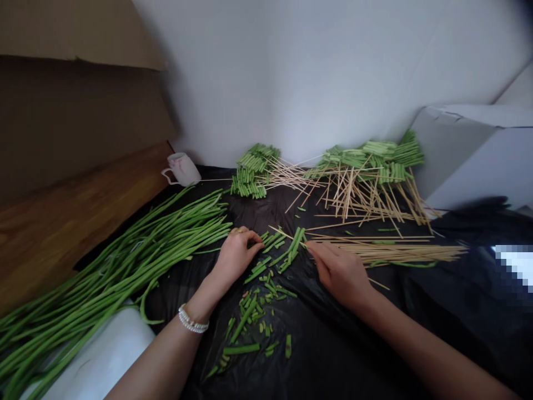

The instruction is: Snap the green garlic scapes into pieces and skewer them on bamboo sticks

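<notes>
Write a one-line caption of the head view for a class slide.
Right hand holding a wooden skewer, left hand beside cut green pieces, long green stalks at left, skewered bundles behind.

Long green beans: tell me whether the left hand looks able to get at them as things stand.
Probably yes: the left hand is right beside the near tips of the long green beans, with nothing visible standing between.

Long beans [125, 278] green. Sticks [416, 254] lt tan. Sheet [353, 355] blk. Mug [186, 171] wht w/ pink marks. Beads [192, 321] wht.
</notes>
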Available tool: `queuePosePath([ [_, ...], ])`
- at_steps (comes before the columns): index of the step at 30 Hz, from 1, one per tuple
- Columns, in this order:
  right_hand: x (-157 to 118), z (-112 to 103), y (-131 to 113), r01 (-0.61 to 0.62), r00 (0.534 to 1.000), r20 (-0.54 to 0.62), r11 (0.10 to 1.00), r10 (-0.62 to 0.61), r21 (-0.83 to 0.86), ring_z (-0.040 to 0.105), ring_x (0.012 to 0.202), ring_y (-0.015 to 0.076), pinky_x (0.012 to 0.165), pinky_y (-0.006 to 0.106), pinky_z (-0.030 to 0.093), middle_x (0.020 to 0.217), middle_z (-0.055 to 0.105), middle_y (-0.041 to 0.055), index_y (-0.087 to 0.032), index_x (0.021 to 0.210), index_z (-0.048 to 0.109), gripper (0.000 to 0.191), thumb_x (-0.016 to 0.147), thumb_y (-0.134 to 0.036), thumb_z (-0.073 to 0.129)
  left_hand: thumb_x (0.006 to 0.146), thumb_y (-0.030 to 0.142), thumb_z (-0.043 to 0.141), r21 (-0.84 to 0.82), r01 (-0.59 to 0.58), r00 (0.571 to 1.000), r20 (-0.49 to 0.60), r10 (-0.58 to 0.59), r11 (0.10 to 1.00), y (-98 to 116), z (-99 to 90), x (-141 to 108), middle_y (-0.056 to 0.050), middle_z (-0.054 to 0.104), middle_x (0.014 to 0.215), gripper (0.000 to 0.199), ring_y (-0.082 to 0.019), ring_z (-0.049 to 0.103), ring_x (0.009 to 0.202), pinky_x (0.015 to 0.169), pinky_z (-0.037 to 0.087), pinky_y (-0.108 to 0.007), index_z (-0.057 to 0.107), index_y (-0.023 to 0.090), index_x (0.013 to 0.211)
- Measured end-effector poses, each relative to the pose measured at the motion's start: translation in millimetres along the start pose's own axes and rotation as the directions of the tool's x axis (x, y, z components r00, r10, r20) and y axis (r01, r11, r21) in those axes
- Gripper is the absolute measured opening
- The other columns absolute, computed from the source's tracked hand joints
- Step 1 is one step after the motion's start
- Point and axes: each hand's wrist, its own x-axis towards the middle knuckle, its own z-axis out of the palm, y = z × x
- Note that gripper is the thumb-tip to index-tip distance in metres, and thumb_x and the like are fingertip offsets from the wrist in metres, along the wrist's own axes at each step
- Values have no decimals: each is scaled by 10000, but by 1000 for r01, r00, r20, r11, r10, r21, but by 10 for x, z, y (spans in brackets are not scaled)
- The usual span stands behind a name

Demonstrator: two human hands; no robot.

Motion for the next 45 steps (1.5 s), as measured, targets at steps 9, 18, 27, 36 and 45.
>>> queuePosePath([
  [9, 0, -9, -11, -5, 1000, -6, 1000, 5, 0, 699, 830, 169, 791, 255, 515, 917, 741, 74, -177, 1058, 701, 267, 951, -170, 457, 855, 227, 595, 35, -47, 994, -92, 50, 998, 85, -92, -33, -49, 664, 865, 88, -208, 579, 867, 851, 415, -349, 669, 188, 827],
  [18, -2, -17, -38, 2, 1000, 9, 1000, -2, 11, 691, 813, 163, 753, 249, 518, 917, 739, 73, -177, 1079, 698, 281, 939, -149, 456, 675, 318, 804, -899, 240, 929, 103, -355, 366, 223, -113, -11, -42, 740, 885, 315, -152, 640, 802, 785, 473, -278, 748, 169, 947],
  [27, 2, -25, -40, 34, 999, 0, 999, -34, -3, 683, 779, 162, 719, 243, 506, 898, 734, 73, -163, 1083, 692, 274, 932, -141, 464, 568, 219, 885, -934, 343, 872, 355, -338, -97, 290, -139, -21, -42, 728, 806, 306, -99, 626, 752, 697, 475, -208, 774, 142, 842],
  [36, -1, -18, -39, 16, 1000, 23, 1000, -15, -23, 671, 741, 152, 670, 238, 486, 888, 734, 61, -181, 1086, 695, 291, 930, -140, 454, 578, 210, 879, -933, 342, 869, 359, -340, -112, 280, -132, -21, -44, 730, 814, 291, -99, 628, 757, 690, 478, -202, 776, 147, 843],
  [45, -12, -7, -38, 5, 1000, 16, 1000, -4, -18, 669, 737, 147, 665, 238, 489, 902, 736, 57, -194, 1097, 692, 299, 930, -149, 449, 590, 216, 874, -935, 341, 872, 353, -339, -97, 256, -116, -19, -48, 733, 817, 278, -101, 629, 765, 707, 475, -211, 776, 146, 841],
])
